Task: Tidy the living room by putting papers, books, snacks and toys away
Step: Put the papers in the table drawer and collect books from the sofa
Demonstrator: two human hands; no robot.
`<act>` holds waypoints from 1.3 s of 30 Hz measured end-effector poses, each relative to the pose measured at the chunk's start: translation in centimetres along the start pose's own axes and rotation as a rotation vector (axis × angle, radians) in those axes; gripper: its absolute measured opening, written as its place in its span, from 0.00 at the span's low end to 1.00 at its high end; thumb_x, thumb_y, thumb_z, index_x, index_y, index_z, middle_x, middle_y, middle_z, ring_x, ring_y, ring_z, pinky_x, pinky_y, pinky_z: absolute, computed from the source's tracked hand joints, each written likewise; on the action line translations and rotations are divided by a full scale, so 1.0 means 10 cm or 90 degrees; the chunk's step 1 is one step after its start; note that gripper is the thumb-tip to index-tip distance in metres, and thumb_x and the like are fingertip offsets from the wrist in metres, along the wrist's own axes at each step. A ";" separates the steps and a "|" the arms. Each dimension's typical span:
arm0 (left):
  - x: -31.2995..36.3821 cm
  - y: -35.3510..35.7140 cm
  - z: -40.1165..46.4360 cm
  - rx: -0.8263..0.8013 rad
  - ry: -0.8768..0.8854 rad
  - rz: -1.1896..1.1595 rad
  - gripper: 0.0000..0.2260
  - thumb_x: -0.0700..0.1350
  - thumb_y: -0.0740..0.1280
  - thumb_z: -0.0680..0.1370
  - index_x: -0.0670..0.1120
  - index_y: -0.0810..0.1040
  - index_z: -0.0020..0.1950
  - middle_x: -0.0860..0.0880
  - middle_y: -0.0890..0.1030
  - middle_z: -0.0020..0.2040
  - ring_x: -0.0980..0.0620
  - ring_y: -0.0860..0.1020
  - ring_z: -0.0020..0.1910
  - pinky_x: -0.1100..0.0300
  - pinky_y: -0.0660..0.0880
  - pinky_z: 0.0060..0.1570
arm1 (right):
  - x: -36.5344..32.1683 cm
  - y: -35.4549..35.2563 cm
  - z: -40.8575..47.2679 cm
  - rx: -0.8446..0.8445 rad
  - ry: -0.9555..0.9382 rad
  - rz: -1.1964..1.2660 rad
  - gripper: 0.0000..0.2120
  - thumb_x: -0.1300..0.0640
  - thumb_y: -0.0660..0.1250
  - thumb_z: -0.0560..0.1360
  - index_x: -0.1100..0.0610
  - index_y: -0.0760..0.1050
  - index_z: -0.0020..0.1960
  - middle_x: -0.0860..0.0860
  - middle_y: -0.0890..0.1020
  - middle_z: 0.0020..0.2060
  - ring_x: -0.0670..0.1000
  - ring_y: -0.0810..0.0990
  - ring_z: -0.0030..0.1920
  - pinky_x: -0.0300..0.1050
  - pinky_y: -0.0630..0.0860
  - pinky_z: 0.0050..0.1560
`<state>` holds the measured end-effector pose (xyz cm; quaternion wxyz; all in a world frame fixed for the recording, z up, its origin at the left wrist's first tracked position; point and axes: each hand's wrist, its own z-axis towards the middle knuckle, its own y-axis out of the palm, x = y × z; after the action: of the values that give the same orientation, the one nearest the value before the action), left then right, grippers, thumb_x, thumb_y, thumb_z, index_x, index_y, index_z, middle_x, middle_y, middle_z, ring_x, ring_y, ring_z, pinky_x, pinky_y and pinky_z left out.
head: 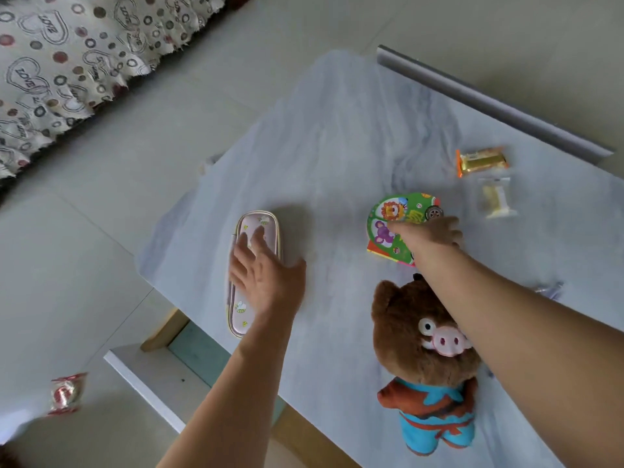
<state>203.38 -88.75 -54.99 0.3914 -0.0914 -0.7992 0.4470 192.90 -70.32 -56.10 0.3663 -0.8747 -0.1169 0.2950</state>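
While both bare arms reach out over the pale marbled counter (337,136), a brown plush pig (425,359) in a blue and orange outfit lies on its back nearest the person, directly under the right forearm and well short of the right hand. Left of it, the left hand (266,275) lies flat with straight, spread fingers on top of a pink pencil case (251,238) printed with small bees; the case sticks out beyond the fingertips and behind the wrist. Farther out, the right hand (435,234) rests on a green children's board book (393,224) with cartoon animals, its fingers curled down over the book's right edge, though whether they actually grip it cannot be told. A small toy wheel (434,212) sits on the book just beyond the knuckles. Past the right hand and to its right lie a clear-wrapped snack (496,201) and, farther still, a gold and orange snack packet (481,161). Off the counter, low to the left of the left arm, a red-and-white wrapped sweet (66,393) lies on the tiled floor (84,265).
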 end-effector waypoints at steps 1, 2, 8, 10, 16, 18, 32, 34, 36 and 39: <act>-0.08 -0.01 0.06 0.003 -0.016 0.022 0.40 0.49 0.72 0.70 0.50 0.55 0.78 0.47 0.53 0.77 0.45 0.50 0.77 0.51 0.46 0.75 | 0.00 0.06 0.01 0.006 0.008 0.000 0.51 0.42 0.78 0.63 0.61 0.53 0.73 0.60 0.63 0.69 0.60 0.63 0.70 0.53 0.63 0.67; -0.15 -0.02 0.10 0.001 -0.034 0.044 0.45 0.51 0.74 0.69 0.50 0.51 0.78 0.47 0.50 0.78 0.45 0.47 0.77 0.49 0.45 0.75 | -0.01 0.09 0.02 0.012 0.022 0.012 0.52 0.40 0.78 0.62 0.60 0.53 0.73 0.60 0.63 0.68 0.60 0.63 0.70 0.53 0.63 0.67; -0.48 0.02 0.29 -0.090 -0.113 0.084 0.57 0.56 0.78 0.64 0.51 0.40 0.78 0.46 0.49 0.77 0.41 0.53 0.75 0.48 0.55 0.71 | 0.00 0.22 0.11 0.044 0.040 -0.053 0.58 0.43 0.80 0.59 0.61 0.49 0.74 0.62 0.63 0.69 0.61 0.62 0.70 0.55 0.63 0.67; -0.55 0.04 0.31 -0.091 -0.092 0.086 0.56 0.55 0.78 0.63 0.53 0.42 0.77 0.48 0.56 0.74 0.43 0.57 0.72 0.49 0.61 0.67 | 0.01 0.24 0.16 0.030 0.056 -0.041 0.57 0.44 0.81 0.59 0.62 0.49 0.73 0.63 0.64 0.70 0.62 0.64 0.70 0.56 0.64 0.68; -0.59 0.05 0.35 -0.078 -0.085 0.073 0.55 0.56 0.78 0.61 0.53 0.45 0.77 0.46 0.62 0.69 0.44 0.60 0.68 0.48 0.64 0.63 | 0.09 0.19 0.19 -0.030 0.034 0.009 0.46 0.48 0.80 0.62 0.65 0.62 0.70 0.60 0.72 0.67 0.60 0.73 0.65 0.52 0.72 0.64; -0.58 0.05 0.31 -0.085 -0.094 0.041 0.55 0.55 0.78 0.61 0.53 0.45 0.77 0.46 0.62 0.68 0.44 0.60 0.68 0.48 0.64 0.63 | 0.07 0.20 0.15 -0.013 0.010 0.055 0.39 0.48 0.79 0.63 0.64 0.68 0.67 0.59 0.75 0.64 0.60 0.76 0.62 0.53 0.74 0.62; -0.81 -0.23 -0.62 -0.067 -0.120 -0.198 0.49 0.54 0.77 0.65 0.52 0.50 0.78 0.43 0.64 0.69 0.41 0.63 0.69 0.47 0.64 0.68 | 0.41 0.29 -1.10 -0.041 -0.484 0.055 0.08 0.61 0.66 0.71 0.58 0.70 0.35 0.52 0.74 0.32 0.53 0.71 0.37 0.43 0.66 0.37; -0.96 -0.32 -0.81 -0.054 -0.140 -0.225 0.48 0.56 0.76 0.64 0.53 0.51 0.77 0.43 0.64 0.69 0.41 0.67 0.68 0.45 0.66 0.68 | 0.58 0.33 -1.39 -0.074 -0.519 0.044 0.15 0.61 0.66 0.72 0.56 0.63 0.31 0.48 0.68 0.28 0.52 0.67 0.35 0.42 0.61 0.36; -1.16 -0.42 -1.00 -0.036 -0.178 -0.237 0.46 0.57 0.75 0.66 0.54 0.51 0.77 0.43 0.64 0.69 0.40 0.69 0.66 0.45 0.68 0.66 | 0.78 0.39 -1.69 -0.105 -0.546 0.016 0.19 0.60 0.67 0.72 0.54 0.59 0.29 0.47 0.67 0.28 0.52 0.67 0.35 0.42 0.60 0.35; -1.50 -0.49 -1.21 -0.014 -0.234 -0.252 0.44 0.55 0.73 0.68 0.51 0.52 0.77 0.43 0.63 0.69 0.39 0.69 0.65 0.48 0.68 0.64 | 1.11 0.50 -2.03 -0.148 -0.597 -0.014 0.16 0.59 0.67 0.72 0.55 0.61 0.32 0.49 0.72 0.32 0.55 0.70 0.36 0.42 0.61 0.36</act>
<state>223.08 -91.24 -55.72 0.3183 0.1452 -0.8640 0.3621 213.92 -80.78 -53.12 0.1768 -0.6813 -0.3108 0.6387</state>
